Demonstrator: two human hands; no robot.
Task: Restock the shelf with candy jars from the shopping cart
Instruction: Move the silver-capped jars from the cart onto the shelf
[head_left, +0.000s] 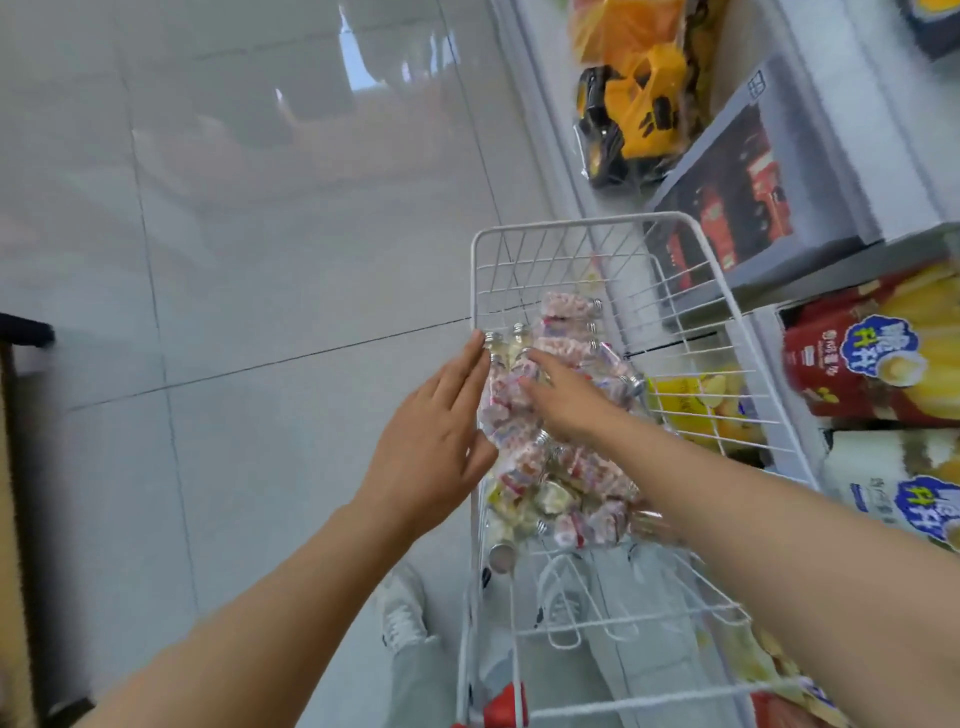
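Observation:
A white wire shopping cart (582, 223) stands on the floor beside the shelf. Inside it lie several clear candy jars (587, 467) with silver caps, filled with pink and white sweets. My left hand (431, 431) reaches over the cart's left rim, fingers straight, touching the side of the jar pile. My right hand (566, 395) stretches into the cart from the right, fingers extended and resting on top of the jars. Neither hand grips a jar. The image is blurred by motion.
The shelf (831, 270) runs along the right with red and white chip boxes (872, 358), a dark boxed toy (727, 208) and yellow toy trucks (634, 114) in bags. Grey tiled floor (234, 260) spreads to the left. My shoes (405, 608) show below the cart.

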